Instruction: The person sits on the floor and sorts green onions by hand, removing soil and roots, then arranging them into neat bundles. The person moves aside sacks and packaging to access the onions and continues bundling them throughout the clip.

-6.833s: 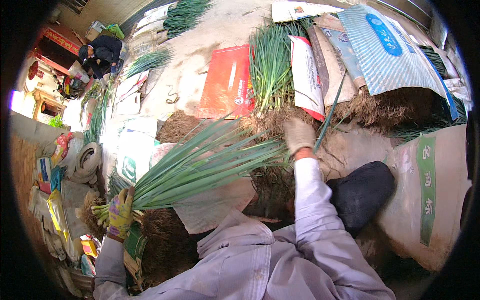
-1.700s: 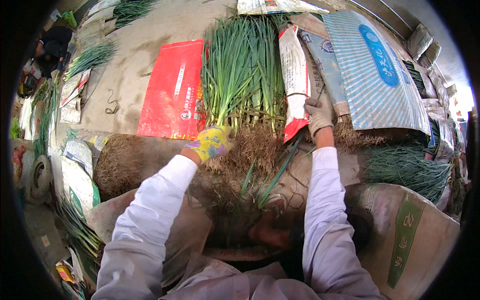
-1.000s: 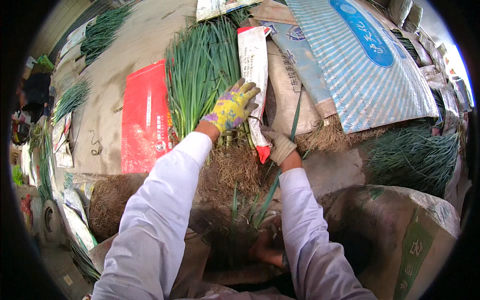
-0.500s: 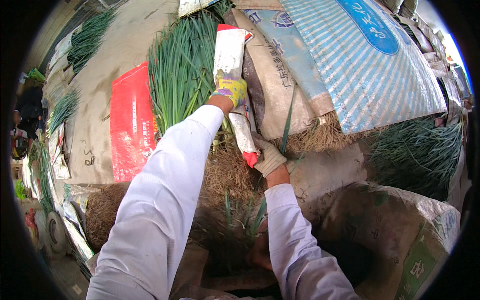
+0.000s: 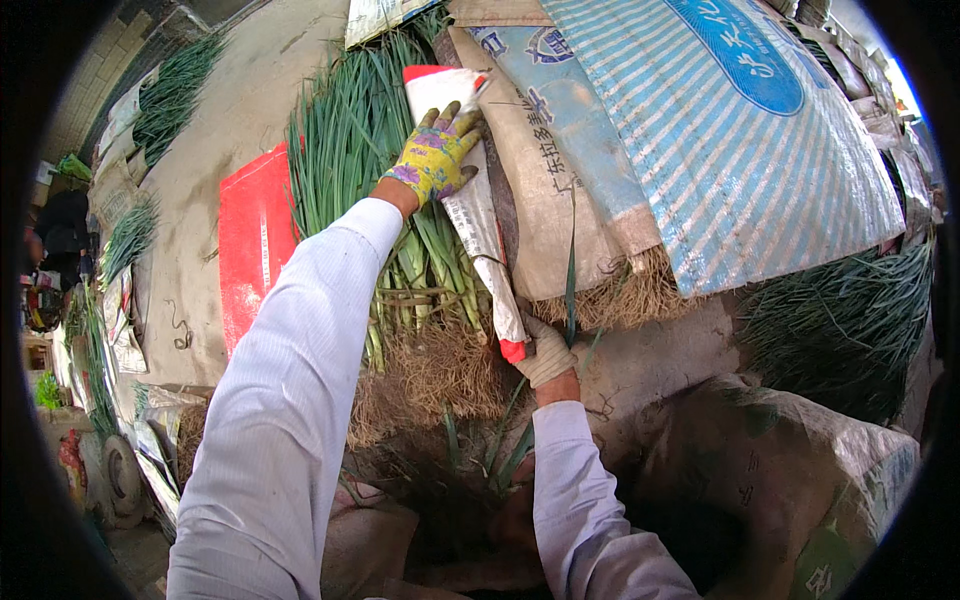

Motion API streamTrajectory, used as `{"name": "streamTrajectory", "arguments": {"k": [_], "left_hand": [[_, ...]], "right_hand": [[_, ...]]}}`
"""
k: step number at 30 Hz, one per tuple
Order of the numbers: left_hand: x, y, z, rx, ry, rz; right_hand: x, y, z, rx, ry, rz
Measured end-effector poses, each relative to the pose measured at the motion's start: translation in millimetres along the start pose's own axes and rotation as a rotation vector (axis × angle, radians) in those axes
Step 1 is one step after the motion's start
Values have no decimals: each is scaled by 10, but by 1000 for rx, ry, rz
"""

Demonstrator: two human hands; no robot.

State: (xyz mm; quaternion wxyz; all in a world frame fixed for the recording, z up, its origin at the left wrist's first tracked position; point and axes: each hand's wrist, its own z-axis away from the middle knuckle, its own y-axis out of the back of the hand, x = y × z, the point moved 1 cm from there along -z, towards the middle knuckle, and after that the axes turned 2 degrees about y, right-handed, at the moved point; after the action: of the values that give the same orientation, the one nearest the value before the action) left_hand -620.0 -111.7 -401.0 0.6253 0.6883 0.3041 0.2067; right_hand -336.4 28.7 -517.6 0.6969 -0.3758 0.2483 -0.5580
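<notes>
Along the right side of the green-onion bundle [image 5: 345,140]: white woven sack [image 5: 480,225] with red ends, folded lengthwise into a narrow strip, partly overlapping leaves and stems.
Left hand [image 5: 432,155]: in a yellow floral glove, fingers spread, palm down on the sack's upper part, beside the bundle's leaves.
Right hand [image 5: 547,352]: in a beige glove, at the sack's lower red end, right of the bundle's roots [image 5: 430,380]; its fingers are partly hidden, so I cannot tell whether they pinch it.
Red sack [image 5: 258,240]: left of the bundle, partly behind the left forearm.
Beige sack [image 5: 530,190]: right of the bundle, roots showing at its near edge.
Leaf risk: leaves under the fold could crease or snap, if pressed hard or dragged.
Fold risk: stiff material might spring open or slip sideways, should pressure ease unevenly at one end.
</notes>
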Motion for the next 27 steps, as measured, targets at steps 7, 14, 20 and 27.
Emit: {"name": "streamTrajectory", "arguments": {"k": [7,14,20,27], "left_hand": [[-104,-458,-121,-213,27,73],[-28,-496,-515,-595,263,126],[-129,-278,-140,-122,321,493],[347,-169,341,351,801,579]], "right_hand": [[52,79,-65,-130,-47,-109],[161,79,-157,180,30,-32],[79,109,-255,463,99,-85],[-34,85,-300,569,43,-275]]}}
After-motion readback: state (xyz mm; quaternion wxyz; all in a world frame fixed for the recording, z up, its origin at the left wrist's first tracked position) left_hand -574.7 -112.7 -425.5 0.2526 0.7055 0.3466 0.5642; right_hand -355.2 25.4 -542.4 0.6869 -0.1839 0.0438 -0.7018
